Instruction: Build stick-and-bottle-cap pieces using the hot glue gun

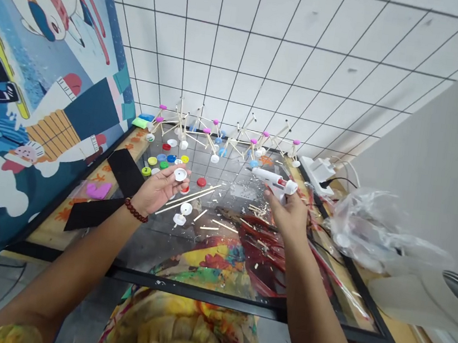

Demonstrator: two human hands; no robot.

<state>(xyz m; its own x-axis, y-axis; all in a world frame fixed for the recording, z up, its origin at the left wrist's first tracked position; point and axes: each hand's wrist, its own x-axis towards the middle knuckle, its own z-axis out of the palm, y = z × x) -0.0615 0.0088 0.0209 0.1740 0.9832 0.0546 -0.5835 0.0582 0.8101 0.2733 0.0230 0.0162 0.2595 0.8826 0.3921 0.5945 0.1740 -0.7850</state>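
My left hand (158,189) is raised palm up over the glass table (196,291) and pinches a white bottle cap (180,174) at its fingertips. A red bead bracelet (136,211) circles that wrist. My right hand (289,210) is wrapped round a white glue gun (272,178) whose nozzle points left. Under my hands lie thin wooden sticks (192,196) and two white caps on sticks (183,213). Coloured bottle caps (165,160) are scattered further back on the left.
Several stick-and-cap models (217,133) stand along the tiled wall. Black paper strips (107,195) and a pink heart (97,190) lie at the left. Pliers (233,217) lie mid-table, a white power strip (317,172) and crumpled plastic bag (369,229) at the right.
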